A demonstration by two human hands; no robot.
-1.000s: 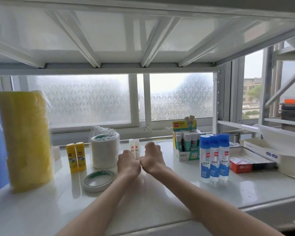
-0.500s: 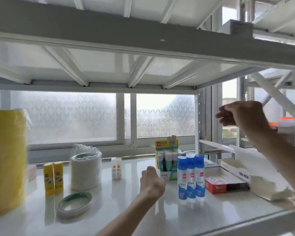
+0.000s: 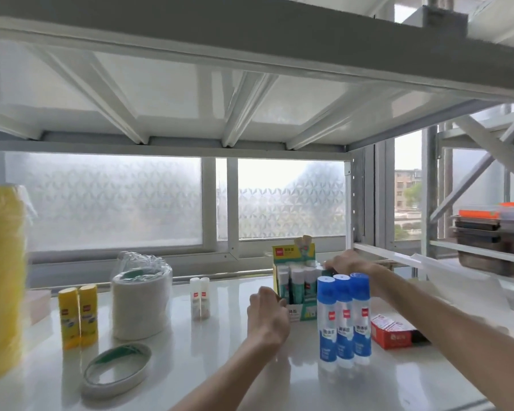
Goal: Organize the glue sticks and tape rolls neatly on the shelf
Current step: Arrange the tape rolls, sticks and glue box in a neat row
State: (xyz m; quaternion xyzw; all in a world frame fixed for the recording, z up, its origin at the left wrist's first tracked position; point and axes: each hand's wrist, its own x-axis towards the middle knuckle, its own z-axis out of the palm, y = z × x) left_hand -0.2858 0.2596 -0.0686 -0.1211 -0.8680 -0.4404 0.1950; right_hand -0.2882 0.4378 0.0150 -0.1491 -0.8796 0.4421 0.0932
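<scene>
The right hand has dropped from upper right and the left hand slid over, both now gripping the glue-stick box at frame centre-right, seemingly to reposition it.

The front middle of the shelf is bare. It makes a wide way in between the flat tape ring and three blue glue bottles. The bottles stand just in front of the glue box, blocking its right side. A red box fills the right. A tall yellow roll blocks the left edge.
</scene>
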